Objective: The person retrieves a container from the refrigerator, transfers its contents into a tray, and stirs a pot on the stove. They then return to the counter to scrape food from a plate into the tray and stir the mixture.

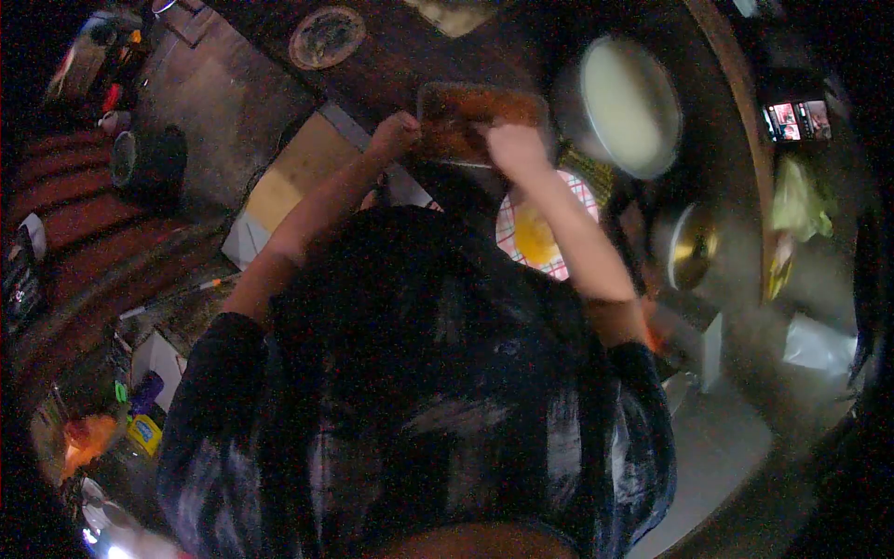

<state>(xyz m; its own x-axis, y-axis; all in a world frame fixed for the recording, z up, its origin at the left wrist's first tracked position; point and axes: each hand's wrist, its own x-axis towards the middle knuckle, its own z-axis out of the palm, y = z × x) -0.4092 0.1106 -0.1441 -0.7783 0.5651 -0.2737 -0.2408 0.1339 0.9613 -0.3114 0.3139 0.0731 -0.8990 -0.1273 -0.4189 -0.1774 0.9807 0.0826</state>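
While blur hides detail, left hand [396, 133] and right hand [515, 147] grip brown tray [466, 112]

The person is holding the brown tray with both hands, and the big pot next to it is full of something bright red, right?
Not quite. Both hands, left and right, do grip the brown tray, but the head view shows the big pot beside it holding something pale, whitish cream, not bright red.

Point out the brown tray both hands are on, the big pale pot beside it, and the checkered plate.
brown tray [466, 116], head view, on its bare middle.
pale pot [626, 104], head view, on its pale inside.
checkered plate [510, 231], head view, on its left rim.
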